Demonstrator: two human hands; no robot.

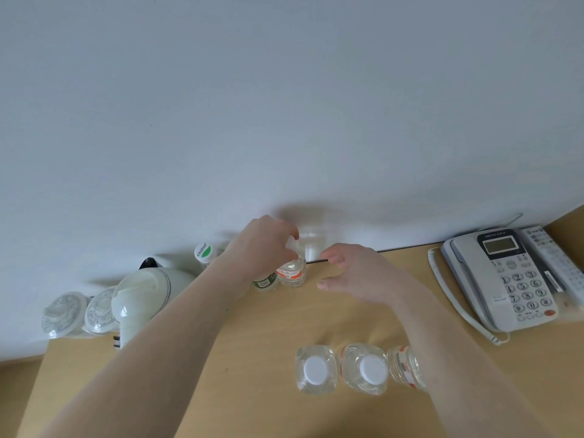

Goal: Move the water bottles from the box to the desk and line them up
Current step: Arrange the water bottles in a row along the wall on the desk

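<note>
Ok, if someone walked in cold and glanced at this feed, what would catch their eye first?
Probably the left hand gripping the top of a red-labelled water bottle at the back of the desk by the wall, with the right hand open beside it. Next, the three bottles standing in a row near the front edge, partly under the right forearm. The grey telephone sits at far right, a white kettle at left.

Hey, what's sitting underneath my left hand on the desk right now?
Under the left hand stands a clear water bottle with a red label, gripped at its top. Beside it a green-labelled bottle shows partly. Both caps are hidden by the hand and wrist.
</note>
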